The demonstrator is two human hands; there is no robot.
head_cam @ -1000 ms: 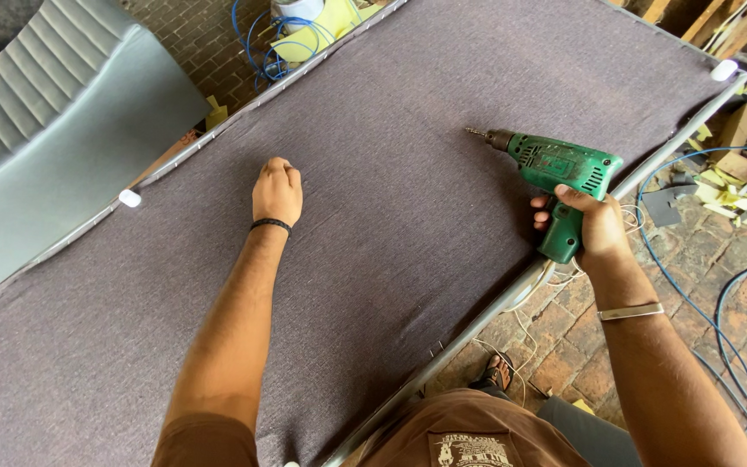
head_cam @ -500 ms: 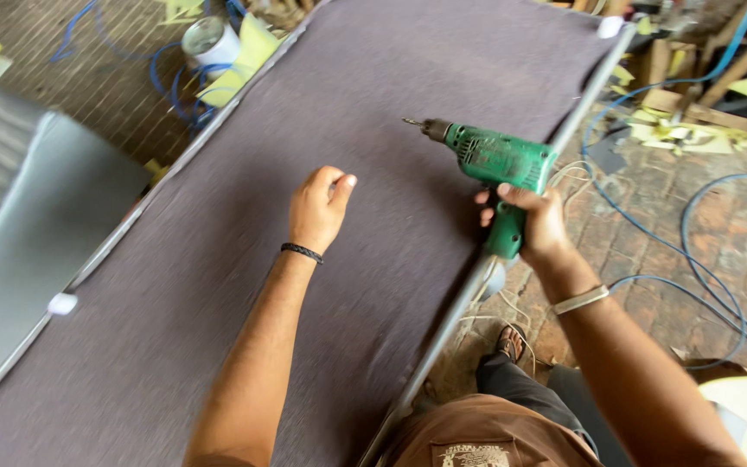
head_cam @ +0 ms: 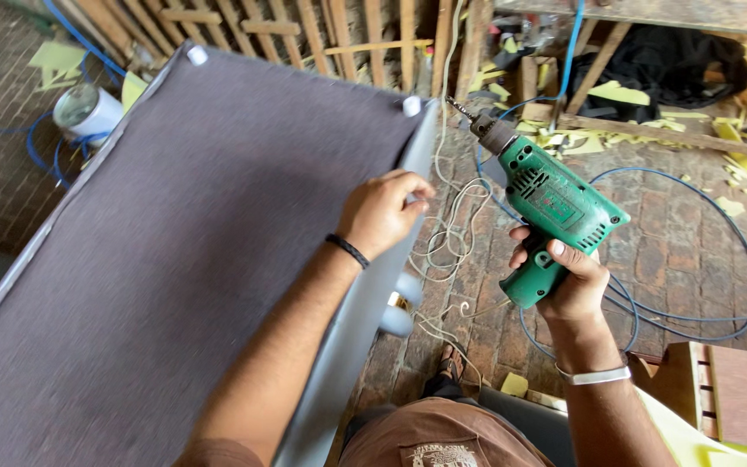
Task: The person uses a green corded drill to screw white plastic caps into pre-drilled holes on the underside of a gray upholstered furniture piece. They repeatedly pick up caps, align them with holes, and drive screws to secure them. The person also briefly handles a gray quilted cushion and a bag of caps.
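Observation:
My right hand grips the handle of a green electric drill, held in the air over the brick floor, its bit pointing up and away to the left. My left hand rests at the right edge of a big panel covered in dark grey-purple fabric, fingers curled over the edge near the far corner. A black band sits on my left wrist, a silver bangle on my right. A white cap marks the panel's far right corner.
Blue cable and white cord loop across the brick floor on the right. Wooden slats and scrap yellow foam lie beyond the panel. A white bucket stands far left. A wooden box sits near right.
The drill has swung off the fabric panel to the right, over the floor. My left hand slid from the middle of the panel to its right edge. The view has turned.

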